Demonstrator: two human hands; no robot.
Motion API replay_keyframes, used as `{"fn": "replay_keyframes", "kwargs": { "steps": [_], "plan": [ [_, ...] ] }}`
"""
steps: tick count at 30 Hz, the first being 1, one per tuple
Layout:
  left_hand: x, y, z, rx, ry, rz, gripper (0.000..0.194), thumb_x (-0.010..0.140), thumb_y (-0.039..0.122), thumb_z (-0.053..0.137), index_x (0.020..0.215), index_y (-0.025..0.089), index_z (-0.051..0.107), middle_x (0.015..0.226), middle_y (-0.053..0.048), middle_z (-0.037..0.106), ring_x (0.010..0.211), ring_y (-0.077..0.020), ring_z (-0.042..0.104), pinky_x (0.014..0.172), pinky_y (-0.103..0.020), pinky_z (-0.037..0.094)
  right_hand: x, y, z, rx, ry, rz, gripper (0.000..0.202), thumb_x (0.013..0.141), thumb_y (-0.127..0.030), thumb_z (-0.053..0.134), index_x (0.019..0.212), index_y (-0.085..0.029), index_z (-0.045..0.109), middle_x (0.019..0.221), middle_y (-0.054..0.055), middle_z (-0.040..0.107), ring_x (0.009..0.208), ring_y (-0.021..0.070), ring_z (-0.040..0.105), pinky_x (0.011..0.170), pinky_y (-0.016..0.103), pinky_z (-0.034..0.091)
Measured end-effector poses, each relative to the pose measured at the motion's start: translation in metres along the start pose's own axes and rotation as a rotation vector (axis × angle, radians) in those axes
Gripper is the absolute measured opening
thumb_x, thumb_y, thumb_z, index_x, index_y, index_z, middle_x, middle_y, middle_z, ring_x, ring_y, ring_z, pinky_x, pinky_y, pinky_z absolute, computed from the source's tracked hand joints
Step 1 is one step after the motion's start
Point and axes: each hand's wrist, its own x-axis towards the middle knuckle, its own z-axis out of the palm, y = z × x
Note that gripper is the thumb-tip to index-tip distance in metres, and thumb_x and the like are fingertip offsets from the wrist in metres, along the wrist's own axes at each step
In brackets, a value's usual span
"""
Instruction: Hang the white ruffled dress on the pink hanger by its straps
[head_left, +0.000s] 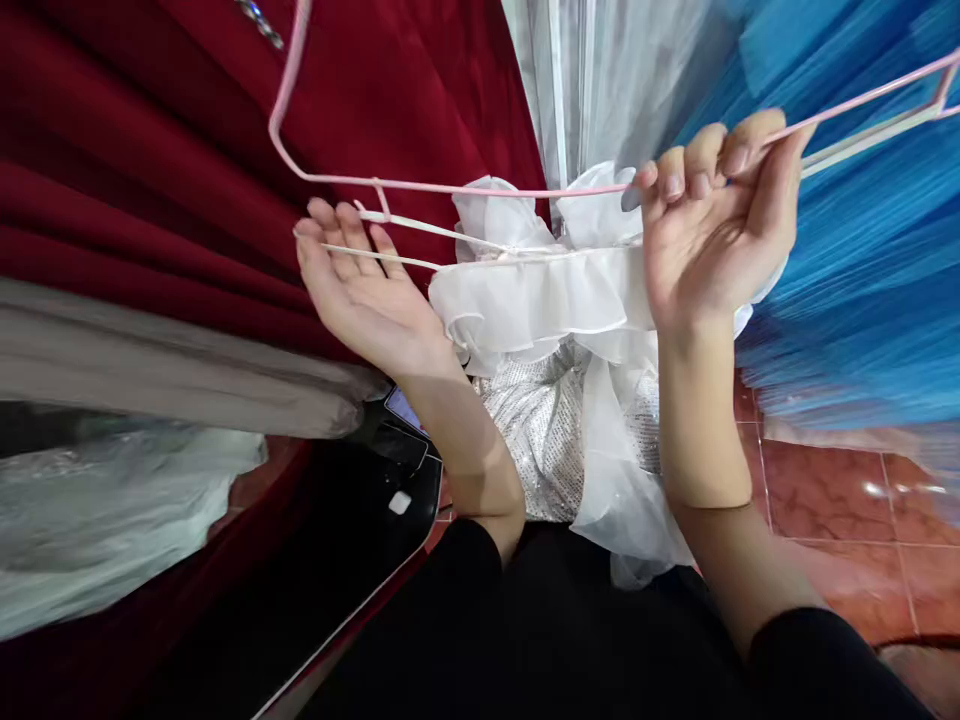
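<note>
A white dress point(540, 295) with ruffles at the top and a silver sequined body hangs in front of me. Above its neckline runs a pink hanger point(450, 187) with small notches near both ends. My left hand point(390, 305) is palm up under the hanger's left side, its thumb and fingertips closed on a thin white strap point(375, 256) of the dress. Part of that strap loop lies by the left notch. The fingers of my right hand point(709, 225) are curled round the hanger bar, where another white strap point(862, 132) stretches to the right notch.
Dark red cloth point(420, 90) hangs at the left and blue tulle point(847, 280) at the right. A black surface point(337, 540) at lower left bears a phone point(405, 408) and a small white case point(400, 503). Red tiles point(832, 490) cover the floor.
</note>
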Motion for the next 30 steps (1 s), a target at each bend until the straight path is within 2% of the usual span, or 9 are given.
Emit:
{"fn": "replay_keyframes", "kwargs": {
  "steps": [3, 6, 9, 14, 18, 20, 25, 28, 30],
  "plan": [
    [0.0, 0.006, 0.006, 0.099, -0.057, 0.12, 0.029, 0.098, 0.036, 0.03, 0.119, 0.017, 0.038, 0.154, -0.009, 0.023, 0.134, -0.0159, 0.041, 0.12, -0.032, 0.025, 0.001, 0.0, -0.002, -0.06, 0.024, -0.008, 0.036, 0.097, -0.043, 0.035, 0.068, -0.025, 0.048, 0.068, -0.002, 0.023, 0.06, 0.0142, 0.037, 0.075, 0.033, 0.05],
    [0.004, 0.012, 0.01, 0.156, -0.081, 0.161, 0.03, 0.097, 0.036, 0.03, 0.118, 0.016, 0.04, 0.151, -0.009, 0.029, 0.119, -0.0128, 0.052, 0.118, -0.03, 0.029, 0.001, 0.001, -0.003, -0.15, 0.05, -0.016, 0.038, 0.094, -0.053, 0.042, 0.068, -0.026, 0.045, 0.068, -0.002, 0.025, 0.061, 0.0148, 0.038, 0.077, 0.034, 0.052],
    [0.01, 0.014, 0.007, 0.119, -0.07, 0.095, 0.027, 0.094, 0.035, 0.031, 0.112, 0.017, 0.04, 0.152, -0.01, 0.028, 0.122, -0.0134, 0.053, 0.116, -0.028, 0.031, 0.001, 0.002, -0.001, -0.175, 0.081, -0.028, 0.041, 0.093, -0.06, 0.041, 0.069, -0.026, 0.043, 0.068, -0.002, 0.026, 0.061, 0.0146, 0.038, 0.077, 0.034, 0.053],
    [0.005, 0.001, 0.006, 0.119, -0.044, -0.046, 0.034, 0.09, 0.036, 0.033, 0.114, 0.015, 0.041, 0.153, -0.013, 0.031, 0.131, -0.0184, 0.048, 0.114, -0.03, 0.036, -0.002, 0.004, 0.002, -0.087, 0.081, 0.037, 0.039, 0.094, -0.055, 0.04, 0.069, -0.025, 0.045, 0.068, -0.002, 0.027, 0.062, 0.0142, 0.037, 0.08, 0.033, 0.052],
    [-0.017, -0.006, 0.03, 0.035, -0.279, -0.151, 0.046, 0.091, 0.034, 0.016, 0.113, 0.01, 0.049, 0.127, -0.014, 0.056, 0.113, -0.0178, 0.062, 0.112, -0.036, 0.04, -0.002, 0.006, 0.001, 0.024, 0.042, 0.048, 0.041, 0.093, -0.056, 0.044, 0.069, -0.023, 0.048, 0.067, -0.003, 0.027, 0.062, 0.0124, 0.035, 0.078, 0.03, 0.052],
    [-0.031, -0.007, 0.046, -0.024, -0.359, -0.168, 0.05, 0.096, 0.041, 0.014, 0.108, 0.009, 0.051, 0.112, -0.012, 0.063, 0.108, -0.0187, 0.065, 0.112, -0.038, 0.04, -0.002, 0.006, 0.0, 0.024, 0.05, 0.045, 0.039, 0.093, -0.053, 0.047, 0.068, -0.023, 0.048, 0.067, -0.003, 0.028, 0.062, 0.0123, 0.035, 0.078, 0.03, 0.052],
    [-0.052, -0.01, 0.065, -0.116, -0.35, -0.123, 0.041, 0.103, 0.038, 0.017, 0.099, 0.013, 0.049, 0.1, -0.005, 0.063, 0.097, -0.0132, 0.068, 0.106, -0.034, 0.044, -0.005, -0.001, 0.004, 0.023, 0.045, 0.085, 0.026, 0.091, -0.039, 0.053, 0.07, -0.024, 0.049, 0.067, -0.002, 0.034, 0.063, 0.0125, 0.041, 0.085, 0.031, 0.053],
    [-0.051, -0.012, 0.063, -0.153, -0.333, -0.134, 0.035, 0.103, 0.038, 0.022, 0.088, 0.016, 0.045, 0.083, 0.0, 0.052, 0.086, -0.0102, 0.066, 0.097, -0.029, 0.048, -0.005, -0.005, 0.005, 0.067, 0.011, 0.147, 0.024, 0.092, -0.037, 0.052, 0.071, -0.025, 0.051, 0.067, -0.003, 0.04, 0.068, 0.0113, 0.051, 0.091, 0.028, 0.054],
    [-0.049, -0.012, 0.062, -0.17, -0.363, -0.152, 0.035, 0.103, 0.038, 0.024, 0.084, 0.016, 0.043, 0.079, 0.0, 0.044, 0.084, -0.0099, 0.064, 0.093, -0.027, 0.048, -0.004, -0.009, 0.003, 0.059, 0.001, 0.197, 0.019, 0.09, -0.038, 0.055, 0.076, -0.025, 0.052, 0.071, -0.004, 0.051, 0.079, 0.0111, 0.06, 0.092, 0.028, 0.055]
  ]
}}
